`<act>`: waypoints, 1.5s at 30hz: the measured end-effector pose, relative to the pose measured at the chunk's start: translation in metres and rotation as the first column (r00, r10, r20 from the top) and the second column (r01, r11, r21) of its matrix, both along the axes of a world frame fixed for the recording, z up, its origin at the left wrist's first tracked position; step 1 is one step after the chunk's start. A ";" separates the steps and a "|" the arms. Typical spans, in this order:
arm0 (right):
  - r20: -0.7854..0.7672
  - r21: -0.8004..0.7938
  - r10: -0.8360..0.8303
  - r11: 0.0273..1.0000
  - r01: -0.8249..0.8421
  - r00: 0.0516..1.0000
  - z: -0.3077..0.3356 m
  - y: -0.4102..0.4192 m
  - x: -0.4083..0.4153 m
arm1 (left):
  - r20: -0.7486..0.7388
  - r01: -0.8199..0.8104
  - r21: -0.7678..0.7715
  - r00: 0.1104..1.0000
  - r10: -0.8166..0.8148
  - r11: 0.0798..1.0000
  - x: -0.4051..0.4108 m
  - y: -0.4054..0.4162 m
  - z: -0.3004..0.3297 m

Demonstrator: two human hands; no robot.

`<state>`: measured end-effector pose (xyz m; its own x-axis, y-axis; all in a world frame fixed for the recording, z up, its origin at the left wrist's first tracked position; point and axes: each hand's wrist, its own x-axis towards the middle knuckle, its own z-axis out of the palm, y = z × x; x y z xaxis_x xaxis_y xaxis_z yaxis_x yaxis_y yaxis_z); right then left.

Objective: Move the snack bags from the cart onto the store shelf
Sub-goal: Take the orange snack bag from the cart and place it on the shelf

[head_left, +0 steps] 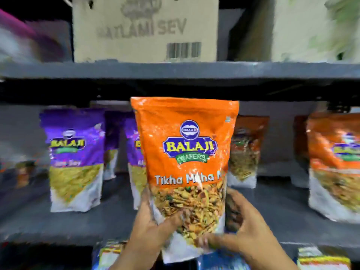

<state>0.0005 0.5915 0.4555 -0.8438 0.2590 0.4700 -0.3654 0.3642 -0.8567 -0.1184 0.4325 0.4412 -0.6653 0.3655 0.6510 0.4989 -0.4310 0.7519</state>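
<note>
in front of the grey store shelf (97,217), an orange snack bag (185,152) marked "balaji wafers" is held upright by both hands, its lower edge hanging just past the shelf's front lip. the left hand (150,228) is curled round the bag's lower left side, thumb laid across the clear window over the mix. the right hand (245,232) is wrapped round the lower right side, thumb pressed near the bottom corner; its fingers are hidden behind the pack.

on the shelf to the left, a purple bag (76,160) is stood upright, with a second purple bag (134,162) partly covered by the held one. behind and to the right, another orange bag (245,151) is set further back, and one more orange bag (335,164) is seen at the far right, blurred.

on the board above, a cardboard carton (144,28) printed "sev" is placed, flanked by a second carton (300,28). below the shelf, packets (109,254) are glimpsed, possibly snack packs, too blurred to tell.
</note>
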 end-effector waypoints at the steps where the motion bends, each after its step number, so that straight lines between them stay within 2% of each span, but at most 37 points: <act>1: -0.027 -0.017 -0.037 0.999 0.037 0.999 0.002 0.013 0.001 | -0.002 0.034 -0.021 0.999 -0.034 0.999 -0.005 0.015 0.004; 9: -0.006 0.027 -0.268 0.963 0.268 0.963 -0.010 0.104 -0.026 | 0.040 0.090 -0.214 0.996 -0.084 0.973 -0.036 0.127 0.006; 15: 0.046 0.114 -0.327 0.941 0.320 0.944 -0.025 0.124 -0.043 | 0.039 0.112 -0.280 0.994 -0.105 0.953 -0.042 0.155 -0.005; 17: 0.060 0.120 -0.313 0.945 0.304 0.948 -0.026 0.124 -0.042 | 0.090 0.146 -0.298 0.988 -0.124 0.943 -0.046 0.155 -0.012; 21: 0.035 -0.010 -0.266 0.964 0.267 0.963 -0.031 0.127 -0.044 | 0.174 0.205 -0.283 0.972 -0.160 0.937 -0.049 0.151 -0.019; 24: 0.021 -0.111 -0.265 0.958 0.266 0.964 -0.029 0.128 -0.043 | 0.146 0.222 -0.325 0.972 -0.183 0.919 -0.047 0.159 -0.015; 27: 0.004 -0.185 -0.300 0.937 0.296 0.954 -0.028 0.130 -0.043 | 0.196 0.177 -0.382 0.975 -0.107 0.907 -0.059 0.180 -0.018; 29: -0.029 -0.244 -0.339 0.915 0.322 0.940 -0.029 0.133 -0.043 | 0.156 0.229 -0.391 0.971 -0.181 0.891 -0.063 0.191 -0.024; 31: -0.043 -0.300 -0.391 0.883 0.362 0.919 -0.031 0.137 -0.042 | 0.127 0.209 -0.332 0.976 -0.176 0.920 -0.064 0.197 -0.030; 35: -0.059 -0.335 -0.464 0.843 0.420 0.884 -0.027 0.138 -0.039 | 0.229 0.376 -0.429 0.925 -0.304 0.821 -0.044 0.202 -0.028; 42: -0.072 -0.343 -0.532 0.807 0.480 0.843 -0.025 0.137 -0.038 | 0.217 0.408 -0.410 0.912 -0.348 0.816 -0.028 0.193 -0.020; 45: -0.089 -0.333 -0.596 0.773 0.540 0.798 -0.025 0.134 -0.035 | 0.207 0.323 -0.406 0.944 -0.258 0.855 -0.012 0.176 -0.009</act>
